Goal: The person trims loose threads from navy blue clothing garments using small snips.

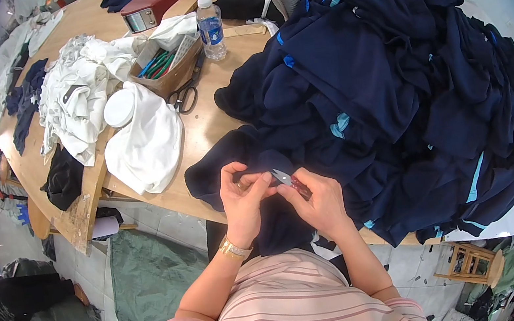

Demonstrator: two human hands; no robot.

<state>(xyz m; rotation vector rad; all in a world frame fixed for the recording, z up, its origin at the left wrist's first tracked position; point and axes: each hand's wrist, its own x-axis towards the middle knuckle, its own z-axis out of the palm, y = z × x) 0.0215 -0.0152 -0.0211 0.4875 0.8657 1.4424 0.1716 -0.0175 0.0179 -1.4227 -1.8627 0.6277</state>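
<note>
A pair of thread snips (299, 187) with dark red handles is in my right hand (322, 202), its pale blades pointing up and left. My left hand (244, 205) is closed in a pinch right by the blade tips. What those fingers hold is too small to make out. Beneath and behind both hands lies a dark navy garment (220, 159) that hangs over the table's front edge toward my body. It runs into a large heap of navy garments (376, 69) with light blue trim on the right.
White cloth (148, 143) lies on the wooden table (205, 125) at left. Near it are black scissors (184, 97), a box of pens (174, 73) and a water bottle (211, 31). A red machine (157, 2) stands behind. A wooden stool (472, 264) is at lower right.
</note>
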